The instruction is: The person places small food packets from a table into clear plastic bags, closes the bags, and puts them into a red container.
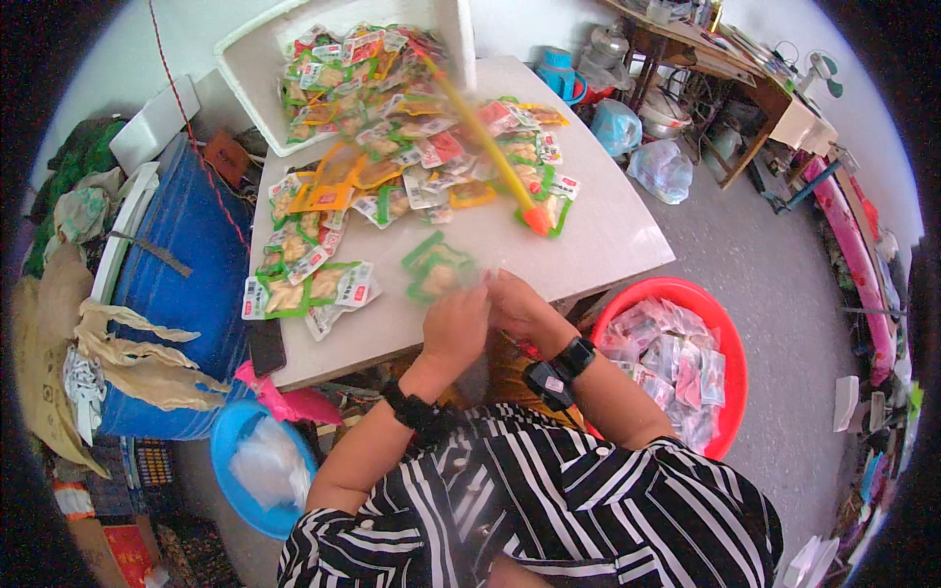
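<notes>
My left hand [456,327] and my right hand [518,305] meet at the table's near edge, fingers closed on what looks like a clear plastic bag. Green-edged snack packets [437,272] show just beyond my fingers, apparently inside it; motion blurs them and the film is hard to make out. Left of my hands, more green-and-white packets [331,287] lie on the table. Farther back spreads a heap of green, orange and red packets [382,154], spilling from a white foam box [253,95] tipped on its side. A yellow stick with orange ends [489,140] lies across the heap.
A red basin [735,375] of filled clear bags stands on the floor at my right. At lower left, a blue basin [224,456] holds clear plastic bags [272,463]. A dark phone [266,345] lies at the table corner, beside a large blue barrel [176,294].
</notes>
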Tool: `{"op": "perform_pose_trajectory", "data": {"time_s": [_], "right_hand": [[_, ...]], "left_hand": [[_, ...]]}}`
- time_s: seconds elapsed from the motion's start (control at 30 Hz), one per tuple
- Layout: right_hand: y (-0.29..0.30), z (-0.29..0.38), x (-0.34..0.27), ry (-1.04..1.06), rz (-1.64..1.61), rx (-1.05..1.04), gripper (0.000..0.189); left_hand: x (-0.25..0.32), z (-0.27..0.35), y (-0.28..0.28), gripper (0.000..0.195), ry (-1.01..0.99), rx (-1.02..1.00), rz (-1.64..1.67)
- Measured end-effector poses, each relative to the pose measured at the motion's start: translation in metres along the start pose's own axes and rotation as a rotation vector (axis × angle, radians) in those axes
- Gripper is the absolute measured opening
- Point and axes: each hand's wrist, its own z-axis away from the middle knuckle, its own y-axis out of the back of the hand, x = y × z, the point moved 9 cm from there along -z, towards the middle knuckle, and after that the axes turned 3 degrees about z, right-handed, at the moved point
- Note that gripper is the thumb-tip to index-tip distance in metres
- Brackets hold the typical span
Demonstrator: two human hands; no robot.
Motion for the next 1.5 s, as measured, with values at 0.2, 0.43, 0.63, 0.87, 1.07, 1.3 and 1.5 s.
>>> {"op": "perform_pose_trajectory", "data": {"time_s": [0.2, 0.43, 0.63, 0.87, 1.07, 1.3, 1.5], "right_hand": [[0.035, -0.019, 0.069, 0.048, 0.259, 0.022, 0.02], [0.012, 0.004, 0.006, 0.132, 0.306, 0.028, 0.022], [0.007, -0.025, 0.044, 0.113, 0.332, 0.054, 0.021], [-0.034, 0.006, -0.024, 0.546, 1.103, -0.086, 0.02], [0.014, 0.015, 0.016, 0.009, 0.15, 0.053, 0.019], [0.041, 0.045, -0.006, -0.221, -0.139, 0.338, 0.012], [0.072, 0.047, -0.018, -0.097, -0.109, 0.497, 0.015]], "left_hand": [[-0.003, 0.011, 0.009, 0.026, -0.083, 0.165, 0.038], [-0.004, 0.019, 0.003, 0.029, -0.116, 0.128, 0.092], [0.005, 0.016, 0.011, 0.025, -0.211, 0.184, 0.077], [0.002, 0.035, 0.025, 0.04, -0.234, 0.205, 0.044], [-0.032, 0.041, 0.015, 0.038, -0.197, 0.186, -0.141], [-0.038, 0.03, 0.017, 0.023, -0.254, 0.184, -0.05], [-0.046, -0.018, 0.055, 0.012, -0.098, 0.192, 0.194]]}}
